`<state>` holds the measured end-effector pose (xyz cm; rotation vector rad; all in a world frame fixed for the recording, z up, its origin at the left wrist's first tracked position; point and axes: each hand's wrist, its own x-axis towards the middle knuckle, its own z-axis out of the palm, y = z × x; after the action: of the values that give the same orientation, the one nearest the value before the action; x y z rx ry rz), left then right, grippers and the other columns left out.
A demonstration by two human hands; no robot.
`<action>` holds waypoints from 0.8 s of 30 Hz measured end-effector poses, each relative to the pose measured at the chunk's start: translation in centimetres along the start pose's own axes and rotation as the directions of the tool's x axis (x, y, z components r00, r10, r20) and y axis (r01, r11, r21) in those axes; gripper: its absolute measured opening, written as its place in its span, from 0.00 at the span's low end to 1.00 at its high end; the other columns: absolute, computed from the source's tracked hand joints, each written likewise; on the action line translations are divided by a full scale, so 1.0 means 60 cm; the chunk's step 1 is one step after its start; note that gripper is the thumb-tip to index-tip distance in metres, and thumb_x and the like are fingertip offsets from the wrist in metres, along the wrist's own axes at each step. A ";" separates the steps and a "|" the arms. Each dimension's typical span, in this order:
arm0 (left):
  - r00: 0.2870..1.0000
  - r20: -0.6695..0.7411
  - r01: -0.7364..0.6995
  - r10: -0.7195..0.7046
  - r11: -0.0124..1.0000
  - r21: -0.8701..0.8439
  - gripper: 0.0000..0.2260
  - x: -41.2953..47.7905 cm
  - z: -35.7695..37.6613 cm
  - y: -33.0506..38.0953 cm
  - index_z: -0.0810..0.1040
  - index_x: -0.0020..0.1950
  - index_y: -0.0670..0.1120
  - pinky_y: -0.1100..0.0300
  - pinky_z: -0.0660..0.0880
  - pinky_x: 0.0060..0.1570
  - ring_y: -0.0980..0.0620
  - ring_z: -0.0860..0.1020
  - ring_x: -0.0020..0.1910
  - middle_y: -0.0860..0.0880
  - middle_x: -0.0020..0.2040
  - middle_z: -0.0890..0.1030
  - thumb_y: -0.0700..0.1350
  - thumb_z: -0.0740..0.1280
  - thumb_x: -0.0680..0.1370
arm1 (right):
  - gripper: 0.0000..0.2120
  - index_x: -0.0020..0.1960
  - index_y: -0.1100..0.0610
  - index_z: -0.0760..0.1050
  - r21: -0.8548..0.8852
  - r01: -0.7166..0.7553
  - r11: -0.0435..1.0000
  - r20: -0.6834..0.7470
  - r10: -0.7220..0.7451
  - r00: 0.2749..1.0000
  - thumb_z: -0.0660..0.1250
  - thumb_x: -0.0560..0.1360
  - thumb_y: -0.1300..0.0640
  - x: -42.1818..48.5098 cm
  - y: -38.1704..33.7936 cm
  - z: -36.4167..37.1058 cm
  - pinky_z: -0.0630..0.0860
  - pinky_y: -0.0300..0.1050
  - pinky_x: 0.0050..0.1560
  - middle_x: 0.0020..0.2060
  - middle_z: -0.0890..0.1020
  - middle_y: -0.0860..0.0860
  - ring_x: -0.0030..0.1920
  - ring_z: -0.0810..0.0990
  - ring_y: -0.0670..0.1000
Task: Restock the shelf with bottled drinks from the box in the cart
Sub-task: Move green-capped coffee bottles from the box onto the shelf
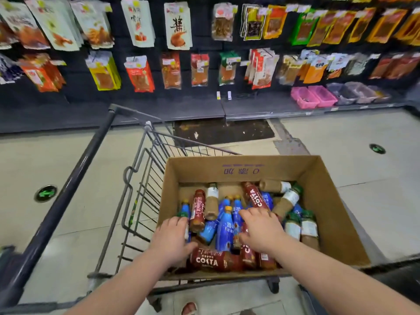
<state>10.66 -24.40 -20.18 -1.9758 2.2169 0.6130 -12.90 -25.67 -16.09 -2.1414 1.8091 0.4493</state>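
Observation:
An open cardboard box (329, 201) sits in a wire shopping cart (145, 178) and holds several bottled drinks lying loose: red Costa bottles (213, 261), blue bottles (225, 233) and tan bottles with green caps (309, 230). Both my hands are down inside the box. My left hand (171, 238) rests on the bottles at the box's left side, its fingers curled over a bottle near a blue one. My right hand (261, 228) lies spread over the blue and red bottles in the middle. Whether either hand has a firm grip is hidden.
A dark shelf wall (204, 87) with hanging snack packets runs across the back, its low ledge (159, 110) bare on the left. Pink baskets (313, 96) and grey ones stand at the right. A dark floor patch (222, 130) lies ahead of the cart. A dark rail (68, 185) crosses left.

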 end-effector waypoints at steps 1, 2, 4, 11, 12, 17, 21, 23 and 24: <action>1.000 0.015 0.011 -0.011 1.000 -0.014 0.35 0.007 0.007 -0.003 0.59 0.74 0.51 0.54 0.63 0.69 0.49 0.64 0.70 0.49 0.71 0.66 0.64 0.64 0.72 | 0.30 0.73 0.51 0.58 -0.005 0.000 1.000 0.014 0.001 1.000 0.61 0.75 0.43 0.015 -0.002 0.001 0.60 0.54 0.69 0.70 0.66 0.52 0.69 0.64 0.56; 0.999 0.031 0.026 -0.025 0.999 -0.029 0.35 0.014 0.015 -0.006 0.58 0.74 0.51 0.54 0.63 0.69 0.49 0.64 0.70 0.49 0.71 0.66 0.63 0.64 0.72 | 0.30 0.73 0.51 0.58 -0.005 0.000 1.000 0.029 0.000 1.000 0.61 0.75 0.43 0.031 -0.004 0.002 0.60 0.54 0.69 0.70 0.66 0.52 0.70 0.64 0.56; 0.997 0.060 0.056 -0.052 0.997 -0.052 0.36 0.027 0.030 -0.011 0.57 0.74 0.51 0.53 0.64 0.68 0.49 0.64 0.70 0.49 0.72 0.65 0.63 0.65 0.72 | 0.31 0.74 0.51 0.57 0.002 0.006 1.000 0.057 -0.006 0.998 0.60 0.75 0.44 0.064 -0.006 0.005 0.60 0.54 0.69 0.70 0.66 0.52 0.70 0.63 0.55; 0.970 0.136 0.223 -0.200 0.958 -0.183 0.37 0.071 0.074 -0.018 0.57 0.75 0.52 0.55 0.64 0.68 0.51 0.64 0.70 0.51 0.72 0.65 0.60 0.68 0.71 | 0.27 0.70 0.54 0.60 0.006 0.102 0.995 0.154 -0.101 0.983 0.61 0.76 0.45 0.198 -0.008 0.031 0.66 0.55 0.65 0.67 0.68 0.54 0.67 0.66 0.57; 0.965 0.146 0.247 -0.219 0.946 -0.210 0.37 0.075 0.081 -0.017 0.56 0.75 0.51 0.55 0.64 0.68 0.51 0.64 0.70 0.51 0.72 0.65 0.59 0.68 0.71 | 0.26 0.70 0.54 0.61 0.022 0.106 0.994 0.167 -0.108 0.980 0.61 0.76 0.45 0.217 -0.009 0.038 0.66 0.55 0.64 0.67 0.68 0.54 0.67 0.66 0.58; 0.919 0.211 0.387 -0.333 0.863 -0.325 0.36 0.098 0.113 -0.008 0.54 0.76 0.52 0.54 0.61 0.70 0.50 0.60 0.73 0.50 0.75 0.59 0.57 0.67 0.72 | 0.26 0.69 0.55 0.62 0.150 0.050 0.987 0.216 -0.082 0.973 0.63 0.76 0.46 0.306 -0.007 0.073 0.69 0.55 0.61 0.65 0.69 0.56 0.65 0.68 0.59; 0.900 0.180 0.436 -0.398 0.804 -0.404 0.34 0.114 0.130 -0.002 0.56 0.75 0.51 0.54 0.61 0.71 0.51 0.59 0.73 0.51 0.75 0.59 0.55 0.67 0.73 | 0.27 0.67 0.57 0.63 0.327 -0.087 0.941 0.266 -0.003 0.964 0.64 0.75 0.43 0.367 -0.005 0.110 0.69 0.53 0.60 0.63 0.71 0.59 0.64 0.70 0.60; 0.894 0.135 0.441 -0.426 0.789 -0.427 0.31 0.121 0.134 0.002 0.60 0.74 0.51 0.54 0.62 0.71 0.53 0.61 0.72 0.52 0.74 0.61 0.54 0.68 0.73 | 0.28 0.65 0.58 0.64 0.439 -0.165 0.883 0.285 0.037 0.958 0.65 0.73 0.42 0.390 -0.007 0.131 0.70 0.51 0.60 0.62 0.73 0.59 0.63 0.72 0.60; 0.892 0.115 0.440 -0.437 0.782 -0.441 0.30 0.124 0.136 0.004 0.61 0.73 0.51 0.54 0.62 0.71 0.53 0.62 0.71 0.52 0.73 0.61 0.53 0.68 0.74 | 0.30 0.65 0.59 0.64 0.494 -0.196 0.847 0.287 0.054 0.956 0.66 0.73 0.41 0.400 -0.008 0.141 0.70 0.50 0.59 0.62 0.74 0.59 0.63 0.72 0.60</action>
<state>7.85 -28.30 -30.12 -2.5861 1.5944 1.1408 -8.99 -43.43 -33.88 -1.5241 1.6831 0.2213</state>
